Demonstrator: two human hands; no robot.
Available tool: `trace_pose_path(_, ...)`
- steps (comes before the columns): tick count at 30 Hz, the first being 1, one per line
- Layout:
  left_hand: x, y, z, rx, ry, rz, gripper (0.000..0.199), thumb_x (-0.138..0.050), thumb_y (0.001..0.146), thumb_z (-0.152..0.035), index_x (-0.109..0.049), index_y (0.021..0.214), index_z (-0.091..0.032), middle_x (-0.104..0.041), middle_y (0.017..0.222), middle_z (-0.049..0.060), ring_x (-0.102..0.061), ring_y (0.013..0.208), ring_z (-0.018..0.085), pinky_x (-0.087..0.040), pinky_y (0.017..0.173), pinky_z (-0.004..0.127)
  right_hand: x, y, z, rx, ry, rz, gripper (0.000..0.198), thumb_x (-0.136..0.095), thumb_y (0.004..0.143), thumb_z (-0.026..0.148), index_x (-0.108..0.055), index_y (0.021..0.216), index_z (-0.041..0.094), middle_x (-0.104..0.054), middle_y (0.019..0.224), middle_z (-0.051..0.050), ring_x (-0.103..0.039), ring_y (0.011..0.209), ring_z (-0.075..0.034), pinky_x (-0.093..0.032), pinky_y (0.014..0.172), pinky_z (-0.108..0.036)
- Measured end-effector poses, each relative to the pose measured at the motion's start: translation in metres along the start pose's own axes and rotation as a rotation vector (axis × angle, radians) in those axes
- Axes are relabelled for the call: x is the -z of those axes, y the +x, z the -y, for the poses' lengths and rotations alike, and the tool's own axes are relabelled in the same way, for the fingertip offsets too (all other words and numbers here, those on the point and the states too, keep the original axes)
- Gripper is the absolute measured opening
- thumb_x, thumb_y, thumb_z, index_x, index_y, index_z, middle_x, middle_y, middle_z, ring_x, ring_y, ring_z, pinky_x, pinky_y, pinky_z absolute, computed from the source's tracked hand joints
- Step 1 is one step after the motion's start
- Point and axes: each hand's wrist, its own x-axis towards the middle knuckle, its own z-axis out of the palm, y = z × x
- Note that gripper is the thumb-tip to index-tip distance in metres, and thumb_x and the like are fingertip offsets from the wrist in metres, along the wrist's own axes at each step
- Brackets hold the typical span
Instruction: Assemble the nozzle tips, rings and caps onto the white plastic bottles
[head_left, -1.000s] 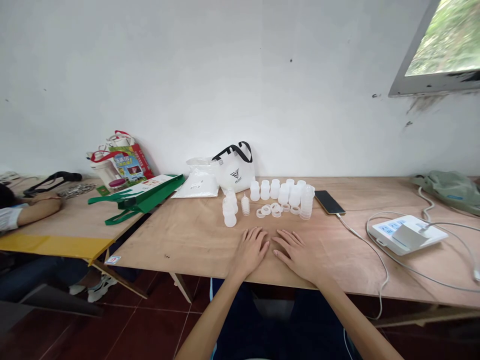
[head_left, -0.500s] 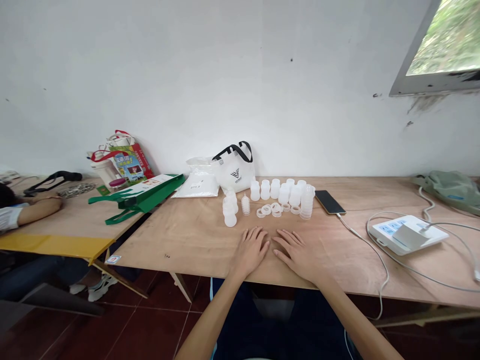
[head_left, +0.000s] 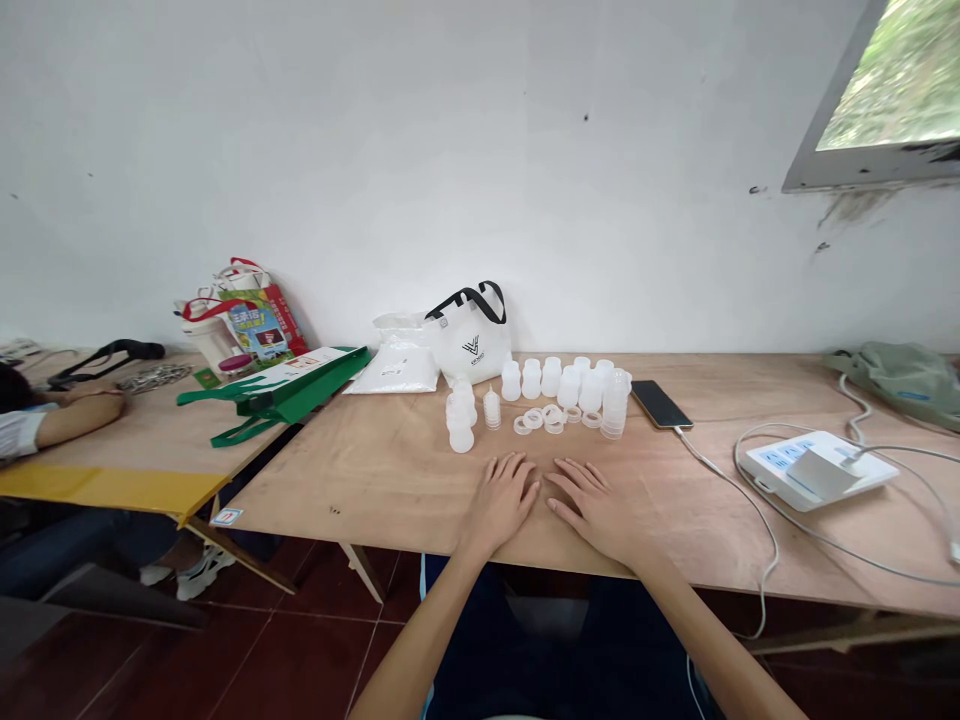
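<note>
Past my left hand (head_left: 501,508) and right hand (head_left: 592,508), both flat, loose, at least six rings (head_left: 555,430), six bottles (head_left: 551,378), one phone (head_left: 661,404)

- The view has turned very slightly, so the window (head_left: 896,90) sits a little farther right.
- The white bottles (head_left: 570,385), rings (head_left: 554,417) and phone (head_left: 661,404) appear a hair farther right.
- The green bag (head_left: 319,392) and table label (head_left: 227,517) appear marginally higher.
</note>
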Motion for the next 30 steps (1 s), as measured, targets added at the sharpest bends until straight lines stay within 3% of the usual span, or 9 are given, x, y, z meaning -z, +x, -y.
trace_pose_path(15,-0.001,0.0,0.001,0.007,-0.022,-0.005,0.032,-0.041,0.106,-0.035,-0.056,0.132,-0.024,-0.056,0.147,0.008,-0.048,0.139,0.025,-0.033,0.121,0.051,0.001,0.0,0.001,0.0,-0.006,-0.001,0.052,-0.04,0.104,0.056,-0.06,0.141,0.024,-0.05,0.156,-0.011,-0.045,0.145,-0.028,-0.032,0.122,-0.055)
trace_pose_path(22,0.001,0.003,0.0,0.065,-0.217,-0.017,0.027,-0.048,0.103,-0.035,-0.059,0.126,-0.026,-0.054,0.147,0.007,-0.051,0.137,0.026,-0.036,0.119,0.051,0.0,0.0,-0.001,0.006,0.007,-0.001,0.051,-0.04,0.104,0.056,-0.058,0.142,0.025,-0.049,0.156,-0.011,-0.043,0.146,-0.028,-0.031,0.122,-0.055)
trace_pose_path(26,0.005,0.009,0.002,0.185,-0.41,-0.098,0.031,-0.052,0.099,-0.028,-0.052,0.13,-0.023,-0.051,0.145,0.012,-0.052,0.136,0.025,-0.042,0.116,0.045,0.005,0.0,0.003,0.001,0.013,0.016,0.05,-0.039,0.105,0.054,-0.057,0.143,0.025,-0.05,0.156,-0.011,-0.042,0.147,-0.027,-0.03,0.123,-0.055)
trace_pose_path(30,0.015,0.019,0.009,0.241,-0.442,-0.263,0.042,-0.051,0.1,-0.029,-0.042,0.14,-0.023,-0.043,0.149,0.014,-0.051,0.136,0.026,-0.046,0.111,0.045,0.009,0.001,0.006,-0.013,0.023,0.023,0.049,-0.04,0.105,0.053,-0.058,0.142,0.027,-0.05,0.156,-0.01,-0.043,0.146,-0.028,-0.031,0.122,-0.055)
